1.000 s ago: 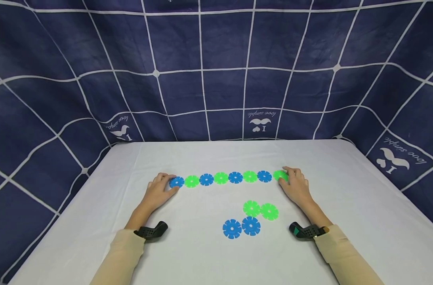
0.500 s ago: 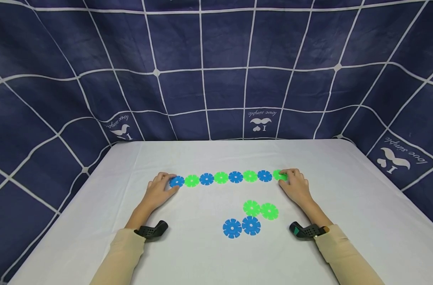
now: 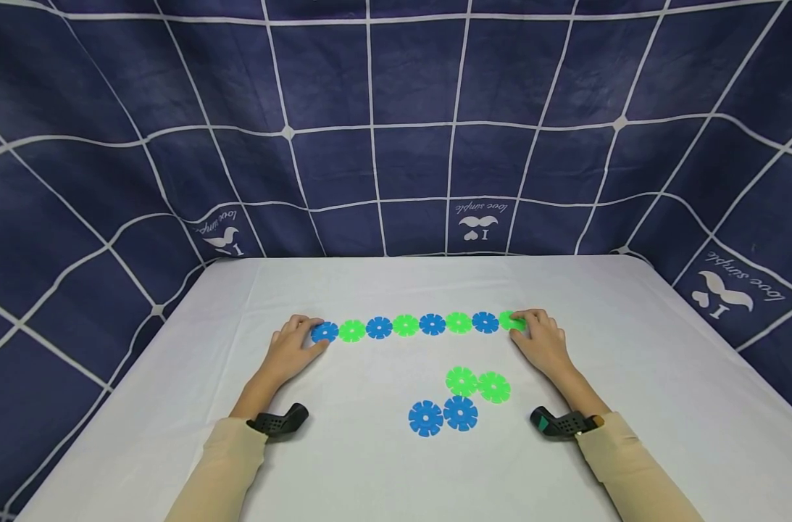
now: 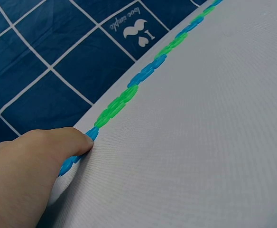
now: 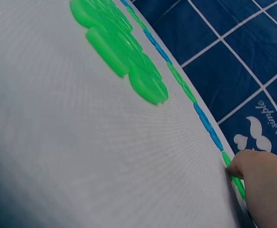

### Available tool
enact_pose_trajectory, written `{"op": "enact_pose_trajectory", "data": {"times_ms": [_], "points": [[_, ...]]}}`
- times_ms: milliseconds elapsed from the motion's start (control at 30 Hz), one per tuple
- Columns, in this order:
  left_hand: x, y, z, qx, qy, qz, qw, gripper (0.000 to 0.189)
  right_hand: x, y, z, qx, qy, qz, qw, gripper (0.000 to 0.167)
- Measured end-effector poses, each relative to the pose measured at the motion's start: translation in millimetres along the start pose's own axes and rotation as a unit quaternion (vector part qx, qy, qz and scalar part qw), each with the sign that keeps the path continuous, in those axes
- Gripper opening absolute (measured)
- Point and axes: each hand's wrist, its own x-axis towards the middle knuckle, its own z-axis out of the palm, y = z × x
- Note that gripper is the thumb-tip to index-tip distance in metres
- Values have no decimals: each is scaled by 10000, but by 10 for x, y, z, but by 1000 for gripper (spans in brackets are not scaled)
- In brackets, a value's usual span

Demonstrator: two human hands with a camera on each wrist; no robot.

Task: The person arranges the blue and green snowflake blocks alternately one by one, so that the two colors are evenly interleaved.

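Several notched plastic snowflake discs, alternating blue and green, lie in a straight row across the white table in the head view. My left hand (image 3: 291, 349) pinches the blue snowflake disc (image 3: 324, 333) at the row's left end, thumb on the near edge and index finger on the far edge. At the right end, my right hand (image 3: 540, 339) holds the green snowflake disc (image 3: 509, 320) between thumb and fingers, which cover its right part. Beside each thumb in the wrist views, the row's neighbouring green disc (image 4: 115, 105) and blue disc (image 5: 207, 126) lie edge to edge with the held ones.
Nearer to me, two loose green discs (image 3: 494, 388) and two blue discs (image 3: 425, 418) lie in a loose cluster right of centre. A dark blue curtain (image 3: 409, 167) with white grid lines rises behind the table (image 3: 343, 449) and along both sides.
The right hand's fingertips have come down and closer onto the far edge of the green end disc. The left hand, the row and the loose discs stay in place.
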Motion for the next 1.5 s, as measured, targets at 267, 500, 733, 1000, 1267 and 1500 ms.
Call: {"op": "enact_pose_trajectory", "data": {"times_ms": [267, 500, 733, 1000, 1267, 1500], "points": [[-3, 1, 3, 22, 25, -6, 10000, 52, 1, 5, 2, 41, 5, 10, 10000, 37], [-5, 5, 2, 41, 30, -18, 10000, 52, 11, 30, 25, 241, 64, 61, 9997, 38], [-15, 4, 0, -2, -2, -17, 10000, 52, 7, 40, 37, 254, 69, 56, 9996, 34], [0, 6, 3, 13, 2, -36, 10000, 52, 15, 8, -21, 663, 115, 56, 9977, 34], [7, 3, 5, 31, -23, -70, 10000, 52, -29, -273, -84, 1257, -188, -1012, 9867, 28], [0, 10, -4, 24, 5, -41, 10000, 52, -205, -645, -9, 1389, -1072, -2136, 9611, 27]]}}
